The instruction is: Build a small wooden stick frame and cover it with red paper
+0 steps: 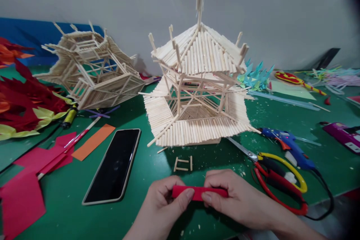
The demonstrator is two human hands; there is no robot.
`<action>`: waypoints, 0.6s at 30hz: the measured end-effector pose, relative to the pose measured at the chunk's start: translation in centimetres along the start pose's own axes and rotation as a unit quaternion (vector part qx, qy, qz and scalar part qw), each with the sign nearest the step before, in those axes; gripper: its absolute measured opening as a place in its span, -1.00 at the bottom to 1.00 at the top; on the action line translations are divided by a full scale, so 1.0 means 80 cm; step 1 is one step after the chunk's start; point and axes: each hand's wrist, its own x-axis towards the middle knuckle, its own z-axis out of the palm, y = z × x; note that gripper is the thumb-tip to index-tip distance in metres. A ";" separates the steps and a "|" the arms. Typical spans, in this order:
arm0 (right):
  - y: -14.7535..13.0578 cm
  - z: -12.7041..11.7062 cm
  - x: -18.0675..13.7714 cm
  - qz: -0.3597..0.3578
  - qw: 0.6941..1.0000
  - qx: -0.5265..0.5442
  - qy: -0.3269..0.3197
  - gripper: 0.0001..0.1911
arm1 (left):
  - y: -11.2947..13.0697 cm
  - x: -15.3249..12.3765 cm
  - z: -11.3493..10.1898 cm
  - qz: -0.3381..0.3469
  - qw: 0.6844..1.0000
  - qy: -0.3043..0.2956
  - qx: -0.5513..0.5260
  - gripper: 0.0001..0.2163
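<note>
Both hands hold a small red strip [199, 192] low in the middle of the head view. My left hand [161, 204] pinches its left end, fingers curled. My right hand [234, 198] pinches its right end. Just beyond the hands lies a tiny stick frame [183, 164] on the green mat [70, 210]. Behind it stands a pagoda model [197, 90] built of wooden sticks.
A black phone [114, 167] lies left of the hands. Red-and-yellow scissors [277, 178] and a blue glue gun [289, 148] lie at the right. A second stick model [92, 69] lies tipped at the back left. Red, orange and yellow paper pieces [28, 108] cover the left.
</note>
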 end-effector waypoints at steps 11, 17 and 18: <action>0.009 -0.006 -0.003 0.030 0.999 -0.032 -0.008 -0.71 | -0.004 0.009 -0.017 -0.005 0.999 -0.018 0.047 -0.75; -0.010 -0.005 0.002 -0.021 0.994 -0.074 0.077 -0.81 | 0.003 0.013 -0.009 0.034 0.993 -0.044 0.102 -0.76; -0.012 -0.003 0.005 -0.022 0.994 -0.080 0.067 -0.85 | 0.004 0.013 -0.008 0.037 0.992 -0.049 0.108 -0.77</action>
